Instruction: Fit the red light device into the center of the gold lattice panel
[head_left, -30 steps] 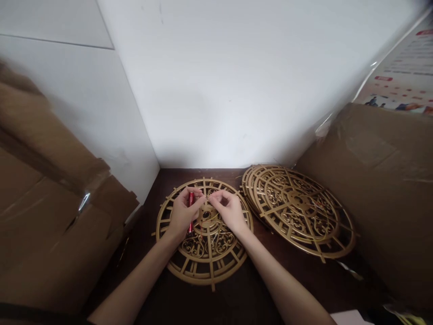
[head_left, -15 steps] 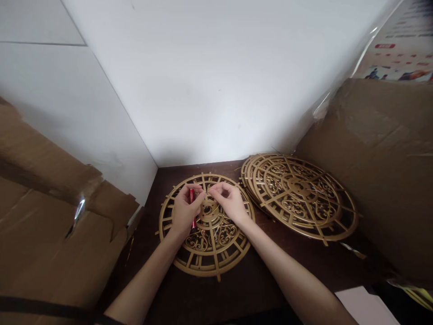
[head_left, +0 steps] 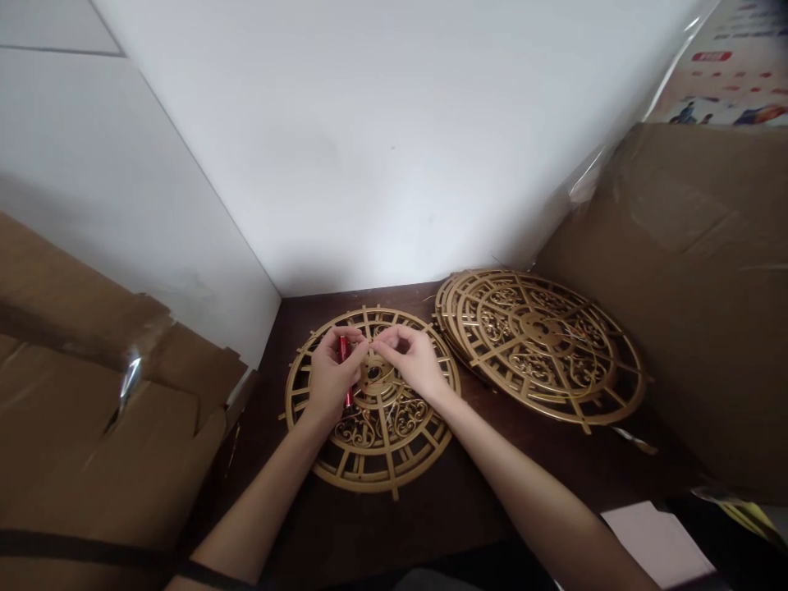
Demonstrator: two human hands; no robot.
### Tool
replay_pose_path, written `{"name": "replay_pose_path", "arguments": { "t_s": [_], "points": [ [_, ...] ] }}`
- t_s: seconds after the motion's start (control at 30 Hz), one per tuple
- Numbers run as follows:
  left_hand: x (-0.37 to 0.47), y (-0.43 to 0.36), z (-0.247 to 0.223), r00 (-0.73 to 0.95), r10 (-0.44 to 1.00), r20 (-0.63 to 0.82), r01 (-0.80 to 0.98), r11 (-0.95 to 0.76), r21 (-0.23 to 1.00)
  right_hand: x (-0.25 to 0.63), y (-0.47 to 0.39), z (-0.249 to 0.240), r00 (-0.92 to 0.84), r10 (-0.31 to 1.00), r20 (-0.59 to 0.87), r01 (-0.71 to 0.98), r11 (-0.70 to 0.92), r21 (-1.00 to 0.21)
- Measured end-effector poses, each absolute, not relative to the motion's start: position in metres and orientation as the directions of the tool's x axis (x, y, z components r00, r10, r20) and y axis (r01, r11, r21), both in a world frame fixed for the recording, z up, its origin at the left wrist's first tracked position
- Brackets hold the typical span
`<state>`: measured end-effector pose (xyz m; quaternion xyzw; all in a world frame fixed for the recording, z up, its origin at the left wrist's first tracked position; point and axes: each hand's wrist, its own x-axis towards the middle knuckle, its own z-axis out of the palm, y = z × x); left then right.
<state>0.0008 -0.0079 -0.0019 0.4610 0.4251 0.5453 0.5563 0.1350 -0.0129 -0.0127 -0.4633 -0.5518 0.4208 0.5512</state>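
Note:
A round gold openwork frame [head_left: 394, 480] lies flat on the dark table, and both hands are over its upper middle. My left hand [head_left: 336, 369] is closed around a slim red tool [head_left: 349, 399], which points down toward the scrollwork. Its thumb and forefinger are pinched near the frame's hub. Facing it, my right hand [head_left: 410, 357] is closed in a pinch, its fingertips almost against the left ones. Whatever lies between the fingertips is too small to make out.
More round gold frames [head_left: 582, 419] are stacked at the right on the table [head_left: 455, 517]. Cardboard [head_left: 92, 427] stands at the left, with a cardboard box [head_left: 707, 287] at the right. A white wall [head_left: 394, 148] rises behind. Pale paper [head_left: 656, 542] lies at the lower right.
The view has shifted a little, so the frames sit slightly higher and further left. The fingertips of my hands have come closer together; the red tool is still in my left hand.

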Motion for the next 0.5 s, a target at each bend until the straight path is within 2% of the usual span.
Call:
{"name": "replay_pose_path", "arguments": {
  "t_s": [0.13, 0.5],
  "points": [
    [0.0011, -0.0085, -0.0012, 0.050, 0.998, 0.033, -0.218, -0.021, 0.976, 0.1364, -0.0097, -0.0152, 0.048, 0.980, 0.195, -0.009, 0.195, -0.981],
    [0.0030, -0.0057, -0.0041, 0.066, 0.996, 0.067, -0.213, -0.051, 0.976, 0.1372, -0.0107, -0.0141, 0.037, 0.976, 0.213, 0.005, 0.213, -0.977]
  ]
}}
